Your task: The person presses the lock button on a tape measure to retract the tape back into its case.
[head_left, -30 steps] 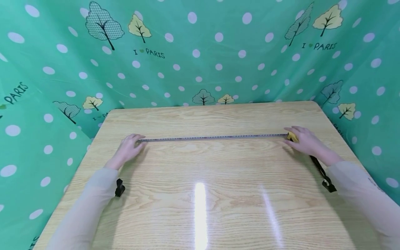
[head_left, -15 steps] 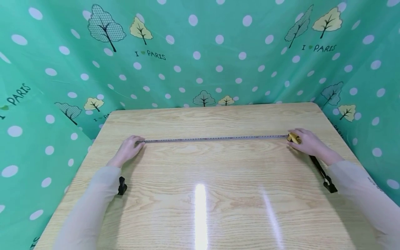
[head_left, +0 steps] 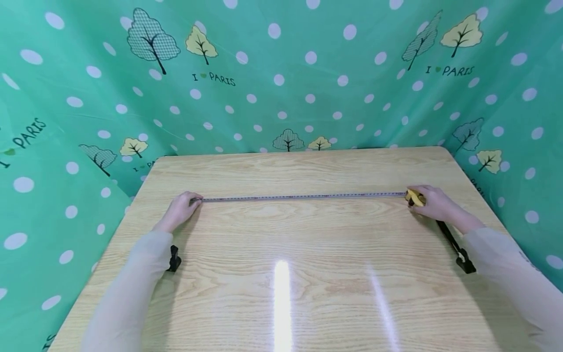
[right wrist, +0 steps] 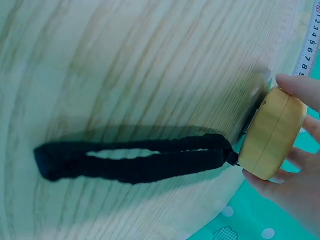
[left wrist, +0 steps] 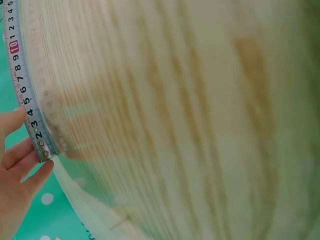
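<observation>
A yellow tape measure (head_left: 414,197) is drawn out across the table, its printed blade (head_left: 303,196) running nearly straight from side to side. On the right, my right hand (head_left: 433,203) grips the case (right wrist: 272,132) between thumb and fingers, as the right wrist view shows. A black wrist strap (right wrist: 135,160) trails from the case over the wood. At the far left end, my left hand (head_left: 179,209) pinches the blade near its metal end hook (left wrist: 46,154). The left wrist view shows the thumb on one edge and fingers by the hook, with low numbers facing up.
The wooden table (head_left: 281,239) spans the space below both arms, with glare streaks near its front. A green dotted curtain (head_left: 281,73) hangs behind and along both sides. Black camera mounts (head_left: 174,259) sit under the sleeves.
The view has shifted slightly, so the table sits a little lower. My right hand and the case have moved slightly right and toward me; the blade's printed face shows broader.
</observation>
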{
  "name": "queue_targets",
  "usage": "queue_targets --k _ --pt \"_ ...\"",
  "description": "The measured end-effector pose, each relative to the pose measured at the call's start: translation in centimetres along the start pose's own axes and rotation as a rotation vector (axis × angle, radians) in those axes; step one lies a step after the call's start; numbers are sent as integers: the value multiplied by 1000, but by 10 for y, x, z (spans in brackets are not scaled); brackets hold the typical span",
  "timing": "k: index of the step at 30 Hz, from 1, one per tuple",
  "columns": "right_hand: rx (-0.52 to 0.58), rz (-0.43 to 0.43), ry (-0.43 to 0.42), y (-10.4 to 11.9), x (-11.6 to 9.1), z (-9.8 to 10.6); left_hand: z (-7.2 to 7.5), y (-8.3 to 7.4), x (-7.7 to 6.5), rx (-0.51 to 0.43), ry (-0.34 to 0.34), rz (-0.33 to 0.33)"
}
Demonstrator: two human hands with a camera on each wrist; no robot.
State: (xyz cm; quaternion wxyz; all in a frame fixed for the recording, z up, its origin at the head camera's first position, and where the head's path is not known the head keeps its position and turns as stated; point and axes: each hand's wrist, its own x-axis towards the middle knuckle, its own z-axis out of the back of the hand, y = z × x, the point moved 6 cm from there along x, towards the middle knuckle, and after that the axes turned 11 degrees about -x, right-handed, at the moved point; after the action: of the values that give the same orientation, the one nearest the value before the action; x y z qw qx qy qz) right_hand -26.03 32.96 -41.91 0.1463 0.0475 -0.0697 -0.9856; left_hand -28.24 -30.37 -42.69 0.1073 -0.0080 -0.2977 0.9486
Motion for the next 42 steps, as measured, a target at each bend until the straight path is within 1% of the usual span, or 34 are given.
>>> queue_targets --k 6,9,13,18,25,29,33,38,42 --pt "12 25 30 0 1 -2 1 -1 2 23 -37 -52" --pt "23 37 45 -2 2 -2 2 -3 2 26 -56 -64" --pt "46 51 58 -1 3 0 4 -4 4 31 -75 -64" --pt "60 87 72 0 4 1 4 -3 4 30 -77 -51" --pt "93 60 108 -4 3 3 5 -3 4 31 -60 -54" --pt "94 65 100 -3 1 7 7 -2 1 29 -45 -45" --pt "85 84 85 -1 -1 14 12 -4 -2 30 -56 -39" --pt "66 102 63 4 -7 22 18 -10 -8 31 -80 -81" --pt "88 113 40 8 -11 28 24 -14 -11 27 -105 -105"
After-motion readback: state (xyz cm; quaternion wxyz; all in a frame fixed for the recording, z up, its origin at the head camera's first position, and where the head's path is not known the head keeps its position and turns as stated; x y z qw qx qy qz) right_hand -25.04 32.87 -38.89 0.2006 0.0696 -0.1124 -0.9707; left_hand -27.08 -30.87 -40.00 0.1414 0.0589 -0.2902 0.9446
